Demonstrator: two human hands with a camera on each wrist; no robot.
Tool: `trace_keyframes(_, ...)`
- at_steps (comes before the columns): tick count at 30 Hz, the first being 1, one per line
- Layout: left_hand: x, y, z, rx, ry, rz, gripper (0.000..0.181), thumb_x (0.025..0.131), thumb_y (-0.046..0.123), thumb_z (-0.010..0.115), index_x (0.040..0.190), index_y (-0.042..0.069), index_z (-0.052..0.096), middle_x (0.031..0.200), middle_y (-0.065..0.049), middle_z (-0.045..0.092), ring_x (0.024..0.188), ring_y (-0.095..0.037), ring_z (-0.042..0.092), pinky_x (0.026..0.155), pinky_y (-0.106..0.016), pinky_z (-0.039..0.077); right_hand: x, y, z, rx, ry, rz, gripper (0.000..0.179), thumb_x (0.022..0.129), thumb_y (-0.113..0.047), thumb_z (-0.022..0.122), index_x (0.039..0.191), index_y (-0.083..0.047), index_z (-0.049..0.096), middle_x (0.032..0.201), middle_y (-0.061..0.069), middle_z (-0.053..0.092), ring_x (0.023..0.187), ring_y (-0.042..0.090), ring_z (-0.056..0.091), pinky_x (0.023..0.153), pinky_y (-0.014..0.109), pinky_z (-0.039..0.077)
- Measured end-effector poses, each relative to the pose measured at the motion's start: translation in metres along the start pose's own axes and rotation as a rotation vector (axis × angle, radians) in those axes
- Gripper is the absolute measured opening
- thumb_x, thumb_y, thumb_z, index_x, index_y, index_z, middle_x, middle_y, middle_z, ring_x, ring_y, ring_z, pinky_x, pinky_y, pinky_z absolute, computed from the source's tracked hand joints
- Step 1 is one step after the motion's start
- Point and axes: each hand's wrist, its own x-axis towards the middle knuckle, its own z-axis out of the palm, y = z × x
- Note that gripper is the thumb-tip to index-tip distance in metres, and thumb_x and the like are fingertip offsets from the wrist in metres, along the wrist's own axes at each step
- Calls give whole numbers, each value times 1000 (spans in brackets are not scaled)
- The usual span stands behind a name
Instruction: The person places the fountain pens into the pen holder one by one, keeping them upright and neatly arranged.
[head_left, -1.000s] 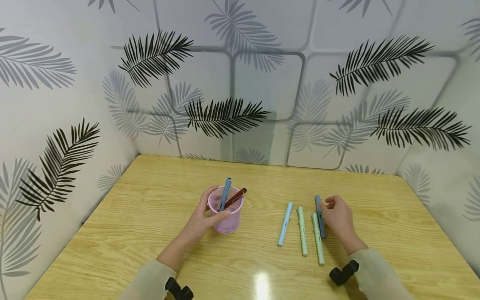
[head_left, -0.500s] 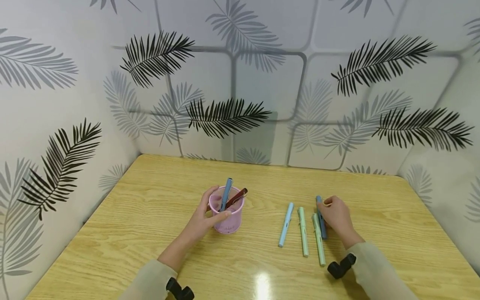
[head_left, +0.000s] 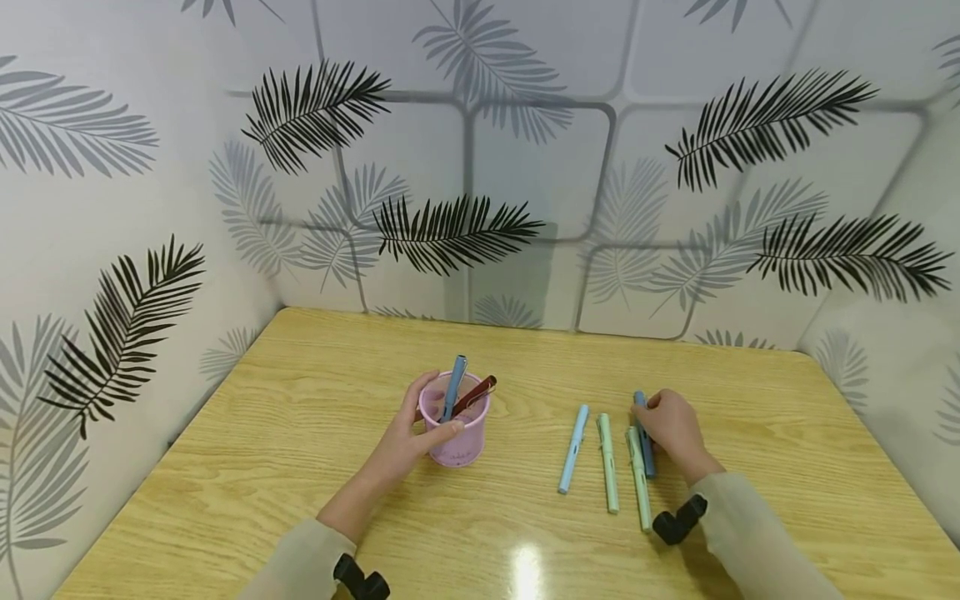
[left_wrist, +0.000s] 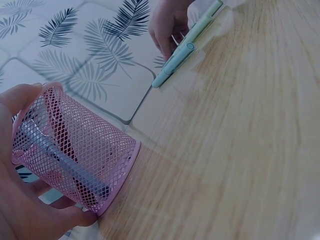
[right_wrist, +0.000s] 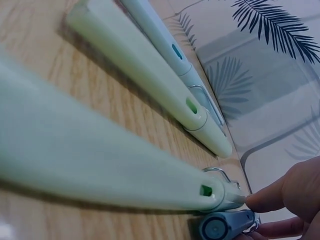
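Observation:
My left hand (head_left: pixel 401 446) grips a pink mesh pen cup (head_left: pixel 456 450) standing on the table, thumb on the near side and fingers around the far side. Inside lean a blue pen (head_left: pixel 453 387) and a dark red pen (head_left: pixel 478 394). On the right, my right hand (head_left: pixel 675 425) pinches the upper part of a dark blue pen (head_left: pixel 648 465) between thumb (right_wrist: pixel 270 197) and fingers, which partly hide it. That pen lies close beside a light green pen (head_left: pixel 641 492). Left of it are a second light green pen (head_left: pixel 608 475) and a light blue pen (head_left: pixel 573 450).
The wood-grain table (head_left: pixel 300 467) ends at a pale wall (head_left: pixel 525 275) printed with leaves, with more wall at either side. A black camera (head_left: pixel 678 521) sits on the right wrist, another (head_left: pixel 360 579) on the left.
My right hand has shifted slightly, its fingertips drawing in on the dark blue pen's upper part. The left hand still holds the cup in place.

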Motion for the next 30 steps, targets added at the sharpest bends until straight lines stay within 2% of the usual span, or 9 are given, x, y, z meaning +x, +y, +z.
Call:
trace_keyframes(4,-1,2,1,1,4,3,74,87,21,65,146,24,21,143,-16,34,126,-37,36,96,-55,32,1,-2,-1,-27,-10,2,26,90,-18,56,95,8,53,74,16,55,52,19,51,44,30,45)
trace_keyframes(11,11,-30,2,5,50,23,74,83,32,69,141,42,24,140,-5,37,122,-31,40,95,-56,33,2,-2,-3,-37,-10,-13,32,90,-16,54,105,12,50,88,24,55,58,21,52,46,30,45)
trace_keyframes(13,11,-30,2,9,53,14,74,83,33,70,141,43,24,141,-4,37,122,-30,39,95,-56,33,2,-1,-3,-29,-9,-17,34,90,-16,53,108,13,49,91,25,55,59,21,52,47,30,45)
trace_keyframes(18,10,-30,1,9,52,15,75,83,32,69,142,41,24,142,-6,35,124,-32,38,95,-57,33,1,0,-5,-6,-10,-17,38,91,-17,52,114,13,47,92,25,56,61,21,53,48,31,45)
trace_keyframes(24,10,-31,0,17,49,28,75,84,30,69,144,35,24,143,-8,35,124,-34,38,96,-58,31,-3,0,-8,-2,17,-83,38,92,-18,53,113,13,47,105,32,54,77,30,58,55,35,48)
trace_keyframes(30,10,-30,1,5,46,34,74,84,29,68,145,31,24,143,-9,35,124,-35,37,96,-59,31,-7,2,-8,-8,61,-128,36,92,-17,55,111,13,48,103,32,55,81,34,58,60,37,48)
